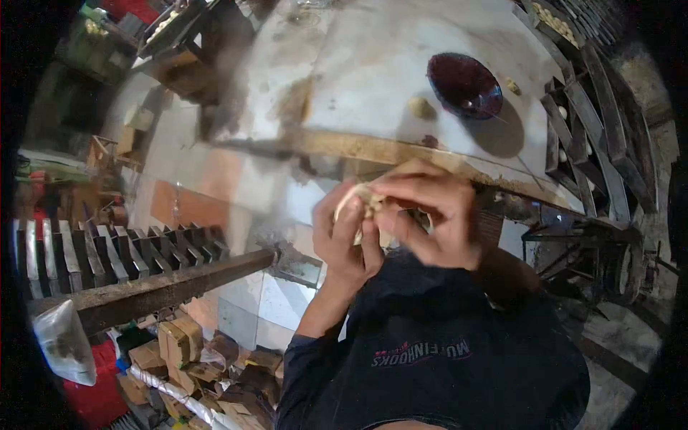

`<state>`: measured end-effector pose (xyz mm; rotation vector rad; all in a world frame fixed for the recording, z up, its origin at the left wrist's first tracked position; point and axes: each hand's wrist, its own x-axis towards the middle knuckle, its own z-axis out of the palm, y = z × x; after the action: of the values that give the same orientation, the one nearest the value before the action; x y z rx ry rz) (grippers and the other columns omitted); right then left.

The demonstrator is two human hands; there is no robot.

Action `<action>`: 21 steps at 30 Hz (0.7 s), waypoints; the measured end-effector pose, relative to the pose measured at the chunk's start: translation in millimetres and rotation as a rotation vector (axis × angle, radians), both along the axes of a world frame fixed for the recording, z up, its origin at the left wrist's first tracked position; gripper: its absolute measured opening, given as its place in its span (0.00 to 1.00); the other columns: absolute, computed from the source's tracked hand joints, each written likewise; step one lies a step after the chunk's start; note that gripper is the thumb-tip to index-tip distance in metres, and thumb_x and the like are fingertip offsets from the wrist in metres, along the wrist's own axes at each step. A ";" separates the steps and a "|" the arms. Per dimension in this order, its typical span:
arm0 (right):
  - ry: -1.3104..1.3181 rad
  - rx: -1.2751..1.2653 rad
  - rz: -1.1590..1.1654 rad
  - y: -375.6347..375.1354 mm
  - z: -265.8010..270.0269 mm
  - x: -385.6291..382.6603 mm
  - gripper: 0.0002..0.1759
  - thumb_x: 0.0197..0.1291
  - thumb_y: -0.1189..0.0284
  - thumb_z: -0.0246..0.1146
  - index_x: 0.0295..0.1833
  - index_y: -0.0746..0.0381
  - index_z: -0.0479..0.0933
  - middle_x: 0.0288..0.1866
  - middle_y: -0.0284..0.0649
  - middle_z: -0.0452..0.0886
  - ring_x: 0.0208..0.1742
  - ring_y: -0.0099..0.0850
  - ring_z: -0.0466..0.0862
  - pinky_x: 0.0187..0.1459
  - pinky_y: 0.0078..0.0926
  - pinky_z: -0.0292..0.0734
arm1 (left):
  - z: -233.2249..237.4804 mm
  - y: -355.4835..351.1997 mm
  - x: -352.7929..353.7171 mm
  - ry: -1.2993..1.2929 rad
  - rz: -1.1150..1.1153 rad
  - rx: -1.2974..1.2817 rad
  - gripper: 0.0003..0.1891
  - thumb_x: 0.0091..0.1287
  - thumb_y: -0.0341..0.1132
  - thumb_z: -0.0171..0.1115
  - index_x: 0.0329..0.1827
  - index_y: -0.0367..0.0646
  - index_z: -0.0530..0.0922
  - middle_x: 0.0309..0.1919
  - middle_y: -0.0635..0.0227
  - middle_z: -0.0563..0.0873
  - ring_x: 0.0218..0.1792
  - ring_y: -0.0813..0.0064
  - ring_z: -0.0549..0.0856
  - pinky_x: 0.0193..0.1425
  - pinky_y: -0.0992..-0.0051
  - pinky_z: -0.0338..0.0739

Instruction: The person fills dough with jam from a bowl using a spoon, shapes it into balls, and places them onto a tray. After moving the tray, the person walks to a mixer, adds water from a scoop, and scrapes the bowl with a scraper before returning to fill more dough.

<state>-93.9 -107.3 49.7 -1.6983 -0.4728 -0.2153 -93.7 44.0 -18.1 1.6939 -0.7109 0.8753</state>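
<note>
My left hand [344, 236] is closed around a small piece of pale dough [363, 195], held in front of my chest near the table edge. The fingers of my right hand [437, 211] pinch the same dough from the right, and both hands partly cover it. On the table ahead, a dark bowl [464, 84] holds a deep red mass. A round dough ball [421, 107] lies left of the bowl, and a smaller lump [512, 87] sits to its right. A dark red crumb [430, 141] rests near the table edge.
Long metal pans [589, 136] stand at the table's right, some with pale balls inside. A floury wooden edge [358, 145] borders the white table [358, 72]. To the left are a rack of metal pans [122, 254] and a beam [165, 283]. Cardboard boxes [179, 340] lie lower left.
</note>
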 end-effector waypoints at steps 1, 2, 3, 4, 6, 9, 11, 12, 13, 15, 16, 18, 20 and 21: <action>-0.177 -0.166 -0.044 5.3 7.7 -8.0 0.20 0.47 0.74 0.74 0.46 0.70 0.80 0.39 0.43 0.83 0.38 0.33 0.85 0.40 0.25 0.81 | 6.0 1.7 -12.0 0.088 0.115 0.121 0.21 0.64 0.33 0.62 0.58 0.34 0.72 0.49 0.47 0.78 0.48 0.56 0.79 0.52 0.65 0.75; -0.238 -0.335 -0.099 8.7 10.0 -17.3 0.18 0.48 0.79 0.73 0.46 0.70 0.80 0.42 0.47 0.82 0.41 0.35 0.85 0.39 0.27 0.82 | 10.5 2.8 -20.1 0.173 0.228 0.247 0.25 0.62 0.33 0.64 0.61 0.34 0.71 0.46 0.51 0.78 0.47 0.58 0.78 0.52 0.66 0.74; -0.231 -0.338 -0.111 9.2 8.7 -21.6 0.18 0.48 0.79 0.73 0.46 0.70 0.80 0.42 0.47 0.82 0.41 0.35 0.85 0.39 0.27 0.82 | 12.2 5.1 -23.9 0.176 0.214 0.246 0.25 0.62 0.33 0.64 0.61 0.34 0.71 0.46 0.51 0.78 0.47 0.58 0.78 0.52 0.66 0.74; -0.324 -0.384 -0.116 7.5 5.4 -29.4 0.18 0.46 0.77 0.74 0.45 0.69 0.80 0.44 0.47 0.81 0.40 0.35 0.85 0.39 0.27 0.82 | 12.5 7.1 -29.2 0.239 0.088 0.145 0.31 0.61 0.34 0.65 0.66 0.36 0.65 0.50 0.53 0.76 0.49 0.60 0.77 0.56 0.67 0.71; -0.484 -0.345 -0.123 0.8 1.0 -26.6 0.18 0.42 0.74 0.77 0.41 0.66 0.82 0.45 0.47 0.81 0.36 0.31 0.84 0.36 0.24 0.79 | 18.4 -3.6 -34.5 0.425 -0.231 -0.280 0.33 0.62 0.42 0.64 0.68 0.37 0.64 0.57 0.57 0.68 0.52 0.63 0.76 0.61 0.69 0.67; -0.356 -0.158 -0.191 -14.2 19.8 -32.0 0.15 0.43 0.77 0.76 0.39 0.65 0.81 0.39 0.42 0.82 0.33 0.27 0.82 0.33 0.21 0.77 | 12.4 -12.4 -36.4 0.667 -0.666 -0.798 0.32 0.65 0.55 0.60 0.60 0.36 0.68 0.56 0.59 0.65 0.54 0.64 0.75 0.64 0.66 0.68; -0.096 -0.170 -0.250 -27.1 28.9 -46.2 0.13 0.44 0.80 0.74 0.38 0.65 0.81 0.38 0.40 0.83 0.32 0.24 0.81 0.32 0.19 0.75 | 14.2 -20.8 -35.1 0.731 -0.644 -0.597 0.27 0.67 0.63 0.51 0.43 0.45 0.72 0.49 0.61 0.66 0.54 0.62 0.72 0.61 0.58 0.68; -0.050 -0.076 -0.184 -36.4 21.3 -49.6 0.13 0.44 0.81 0.74 0.37 0.63 0.81 0.40 0.40 0.82 0.31 0.27 0.82 0.32 0.22 0.76 | 15.1 -31.3 -28.4 0.529 -0.600 -0.456 0.24 0.70 0.60 0.49 0.39 0.46 0.74 0.46 0.60 0.67 0.50 0.63 0.72 0.56 0.61 0.69; -0.006 0.018 -0.118 -46.6 12.1 -52.3 0.13 0.44 0.81 0.73 0.37 0.62 0.81 0.41 0.41 0.81 0.31 0.29 0.82 0.32 0.24 0.77 | 16.0 -44.4 -20.5 0.326 -0.553 -0.318 0.22 0.72 0.56 0.47 0.36 0.47 0.76 0.44 0.59 0.68 0.45 0.64 0.72 0.52 0.63 0.70; -0.180 -0.002 -0.150 -64.6 6.3 -54.9 0.16 0.44 0.82 0.72 0.42 0.63 0.81 0.48 0.44 0.80 0.36 0.33 0.84 0.37 0.27 0.80 | 17.4 -69.3 -13.3 0.216 -0.503 -0.313 0.15 0.67 0.48 0.62 0.36 0.45 0.75 0.42 0.58 0.69 0.43 0.64 0.72 0.44 0.66 0.72; -0.245 -0.081 -0.233 -71.7 10.2 -59.4 0.15 0.45 0.84 0.71 0.42 0.65 0.81 0.47 0.45 0.81 0.38 0.33 0.85 0.38 0.25 0.81 | 16.3 -85.3 -12.3 0.223 -0.429 -0.345 0.17 0.65 0.49 0.64 0.43 0.44 0.74 0.43 0.58 0.69 0.43 0.65 0.72 0.44 0.66 0.73; -0.399 -0.235 -0.362 -90.7 8.2 -66.1 0.16 0.50 0.87 0.65 0.46 0.68 0.79 0.48 0.49 0.80 0.45 0.38 0.85 0.43 0.27 0.83 | 18.9 -122.8 -14.0 0.225 -0.372 -0.369 0.22 0.63 0.50 0.66 0.49 0.43 0.72 0.44 0.58 0.68 0.44 0.66 0.72 0.44 0.66 0.74; -0.490 -0.200 -0.330 -139.1 3.1 -68.6 0.15 0.52 0.86 0.64 0.47 0.68 0.78 0.50 0.51 0.80 0.46 0.38 0.85 0.45 0.27 0.83 | 32.7 -165.1 -20.7 0.362 -0.432 -0.479 0.39 0.56 0.51 0.73 0.62 0.40 0.62 0.47 0.59 0.68 0.45 0.69 0.72 0.49 0.63 0.76; -0.580 -0.172 -0.273 -164.0 1.4 -68.0 0.14 0.54 0.85 0.63 0.48 0.69 0.78 0.52 0.53 0.79 0.47 0.39 0.85 0.46 0.28 0.83 | 39.3 -189.1 -24.1 0.449 -0.576 -0.546 0.50 0.48 0.50 0.79 0.66 0.38 0.56 0.49 0.59 0.67 0.46 0.70 0.72 0.54 0.61 0.77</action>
<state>-162.0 -271.3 51.1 -1.8577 -0.6968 -0.9036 -117.8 -145.1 21.2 1.0501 -0.5387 0.2284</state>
